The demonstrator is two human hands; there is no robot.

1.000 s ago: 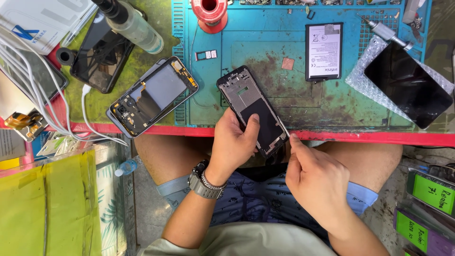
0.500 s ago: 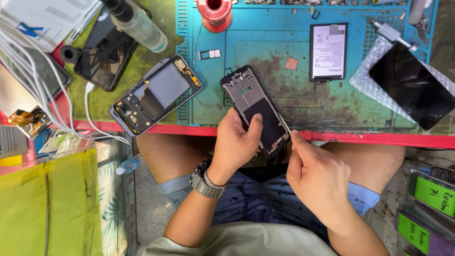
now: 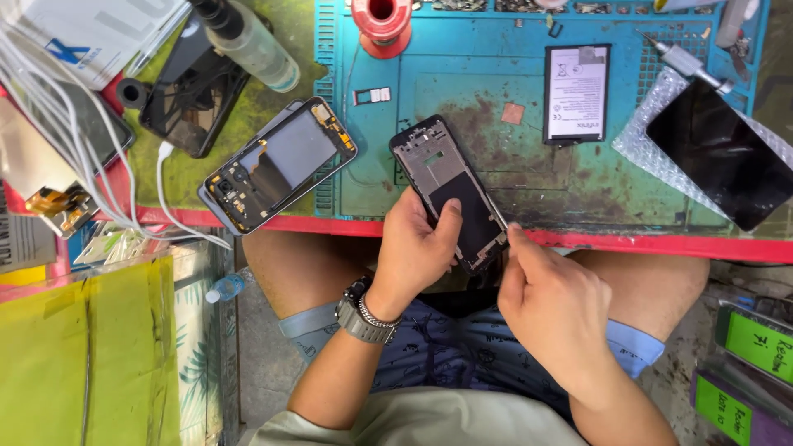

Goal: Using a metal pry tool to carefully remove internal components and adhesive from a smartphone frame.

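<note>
My left hand [image 3: 417,248] grips the lower end of a black phone frame [image 3: 442,177] that rests tilted on the blue work mat [image 3: 496,116], thumb pressed on its dark panel. My right hand [image 3: 549,301] pinches a thin metal tool [image 3: 498,215] whose tip lies along the frame's right edge. A watch sits on my left wrist. Both hands hover at the table's red front edge, above my lap.
An opened phone body [image 3: 277,165] lies left of the frame. A flat battery [image 3: 576,92] and a dark screen panel [image 3: 727,161] on bubble wrap lie to the right. A red spool [image 3: 382,21], a bottle [image 3: 248,41], white cables [image 3: 83,165] and another dark phone [image 3: 192,95] crowd the left and back.
The hands and frame keep nearly the same pose; my right hand's tool has shifted slightly along the frame's right edge. The view has drifted a little.
</note>
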